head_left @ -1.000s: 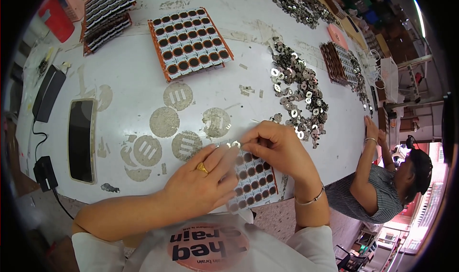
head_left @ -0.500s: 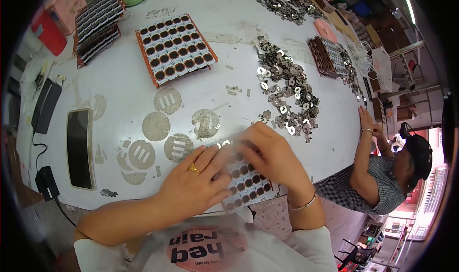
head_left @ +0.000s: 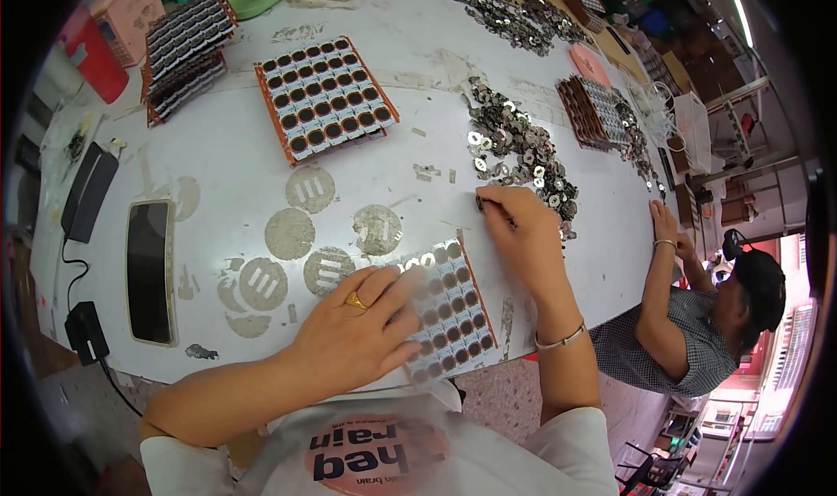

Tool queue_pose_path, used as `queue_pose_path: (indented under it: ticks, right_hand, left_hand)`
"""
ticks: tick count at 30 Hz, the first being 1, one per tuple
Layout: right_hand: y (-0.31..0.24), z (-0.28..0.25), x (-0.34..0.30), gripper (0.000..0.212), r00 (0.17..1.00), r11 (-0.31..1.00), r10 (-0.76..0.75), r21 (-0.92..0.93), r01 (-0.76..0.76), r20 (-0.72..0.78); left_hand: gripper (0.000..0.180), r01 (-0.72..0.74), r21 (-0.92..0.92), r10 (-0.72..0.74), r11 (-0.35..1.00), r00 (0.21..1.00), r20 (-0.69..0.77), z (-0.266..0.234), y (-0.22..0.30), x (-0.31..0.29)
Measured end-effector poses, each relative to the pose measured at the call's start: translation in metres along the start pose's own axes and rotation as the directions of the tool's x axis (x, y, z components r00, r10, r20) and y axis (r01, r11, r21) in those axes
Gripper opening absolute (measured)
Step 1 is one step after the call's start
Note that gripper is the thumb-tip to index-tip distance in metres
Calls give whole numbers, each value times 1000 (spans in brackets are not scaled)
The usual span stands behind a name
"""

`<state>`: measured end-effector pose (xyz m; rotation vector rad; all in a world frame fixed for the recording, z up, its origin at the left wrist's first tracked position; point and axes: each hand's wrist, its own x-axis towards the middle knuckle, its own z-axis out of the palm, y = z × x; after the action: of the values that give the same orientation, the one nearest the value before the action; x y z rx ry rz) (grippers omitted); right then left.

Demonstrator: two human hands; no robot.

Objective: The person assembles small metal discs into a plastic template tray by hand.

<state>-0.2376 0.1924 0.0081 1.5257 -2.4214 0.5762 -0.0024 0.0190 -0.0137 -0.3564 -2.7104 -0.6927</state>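
Spread over the left side of a panel of small circuit boards [head_left: 455, 309], my left hand [head_left: 353, 326] rests with its fingers stretched out, a gold ring on one of them. The panel is white with rows of dark round spots and lies at the table's near edge. My right hand [head_left: 527, 234] is up beside the near end of a heap of small shiny metal pieces [head_left: 519, 139]. Its thumb and index finger pinch a small dark metal piece [head_left: 479, 203]. The other fingers curl under and are partly hidden.
Stacked panels [head_left: 327, 95] lie farther back, and another stack [head_left: 187, 47] stands far left beside a red cup [head_left: 100, 69]. A phone [head_left: 151, 269] and a black adapter [head_left: 90, 191] lie at left. At right a co-worker [head_left: 689, 322] sits near more panels [head_left: 593, 112].
My right hand has moved off the panel, up and to the right toward the metal heap, uncovering the panel's upper rows. My left hand has barely moved.
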Motion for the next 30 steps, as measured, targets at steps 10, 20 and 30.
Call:
queue_pose_path:
  ticks: [10,20,30]
  right_hand:
    - [10,-6,-2,18,715,15,459,800,-600,527]
    - [-25,-2,12,13,708,-160,297,764,-625,641]
    - [-32,-5,10,13,738,-85,211,764,-639,641]
  left_hand:
    - [45,3,-14,-3,1000,1000,14,-1,-2,-1]
    - [44,1,7,-1,1000,1000,9,-2,-3,0]
    - [43,5,-17,-4,1000,1000,1,-3,-4,0]
